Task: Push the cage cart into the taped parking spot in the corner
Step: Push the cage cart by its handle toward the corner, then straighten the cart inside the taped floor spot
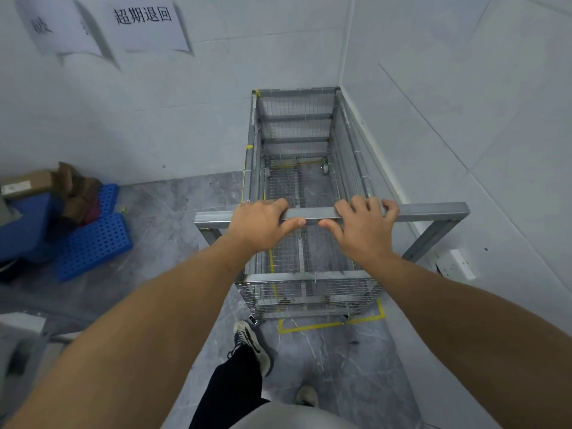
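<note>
A grey metal cage cart [297,131] with wire-mesh sides stands in the corner, its far end against the back wall and its right side along the right wall. Yellow floor tape [328,326] outlines the parking spot; the near tape line shows just in front of the cart's near end, and more tape shows through the mesh. My left hand [263,226] and my right hand [363,226] both grip the cart's flat metal handle bar [433,209], side by side near its middle.
Blue perforated plastic pallets [96,239] with cardboard boxes [28,182] lie on the floor at left. Paper signs [144,23] hang on the back wall. A white wall socket [461,264] sits low on the right wall. My shoes [252,342] stand behind the cart.
</note>
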A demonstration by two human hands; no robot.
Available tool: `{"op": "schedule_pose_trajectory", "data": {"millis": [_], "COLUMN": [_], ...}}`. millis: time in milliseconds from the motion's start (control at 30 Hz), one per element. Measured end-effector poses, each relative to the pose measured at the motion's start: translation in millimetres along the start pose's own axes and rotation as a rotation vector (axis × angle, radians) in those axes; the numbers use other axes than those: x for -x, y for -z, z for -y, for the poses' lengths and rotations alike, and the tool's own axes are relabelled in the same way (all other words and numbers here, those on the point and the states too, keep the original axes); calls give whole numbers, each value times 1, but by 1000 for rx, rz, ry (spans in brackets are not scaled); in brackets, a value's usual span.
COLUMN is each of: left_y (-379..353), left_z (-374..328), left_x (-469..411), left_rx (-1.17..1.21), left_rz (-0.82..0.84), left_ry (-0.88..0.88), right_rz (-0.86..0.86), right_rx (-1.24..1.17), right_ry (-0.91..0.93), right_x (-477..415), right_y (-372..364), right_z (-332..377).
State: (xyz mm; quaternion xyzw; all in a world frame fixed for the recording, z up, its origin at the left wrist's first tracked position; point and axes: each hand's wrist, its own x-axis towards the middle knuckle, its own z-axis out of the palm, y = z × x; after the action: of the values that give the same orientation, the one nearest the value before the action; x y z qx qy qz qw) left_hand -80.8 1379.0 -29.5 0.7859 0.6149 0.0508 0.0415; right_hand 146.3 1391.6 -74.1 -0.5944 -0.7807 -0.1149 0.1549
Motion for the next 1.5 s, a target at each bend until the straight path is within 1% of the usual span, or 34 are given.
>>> {"op": "schedule_pose_trajectory", "data": {"millis": [433,600,867,1100,1200,1367,1433,1500], "left_y": [2,-1,1,6,11,16,16,16], "left_z": [-4,0,10,22,33,69,88,104], "left_x": [-2,-9,-6,-6,-8,-10,-8,-6], "left_rx": [9,-16,-31,46,42,30,88,177], "left_rz": [36,50,72,104,149,197,207,218], "left_ry": [32,-50,-106,-193,-236,-307,-353,-412], "right_rz": [-25,-32,-3,72,78,8,-12,-22], "right_rx": [-2,-40,-100,-135,-133,-127,-150,-213], "right_ry": [19,-7,-19,-62,-101,-197,-276,-396], "right_x": [1,2,0,1,3,13,16,19], "right_y": [0,3,8,14,15,12,12,12], "right_z": [-3,-6,-3,0,5,21,32,48]}}
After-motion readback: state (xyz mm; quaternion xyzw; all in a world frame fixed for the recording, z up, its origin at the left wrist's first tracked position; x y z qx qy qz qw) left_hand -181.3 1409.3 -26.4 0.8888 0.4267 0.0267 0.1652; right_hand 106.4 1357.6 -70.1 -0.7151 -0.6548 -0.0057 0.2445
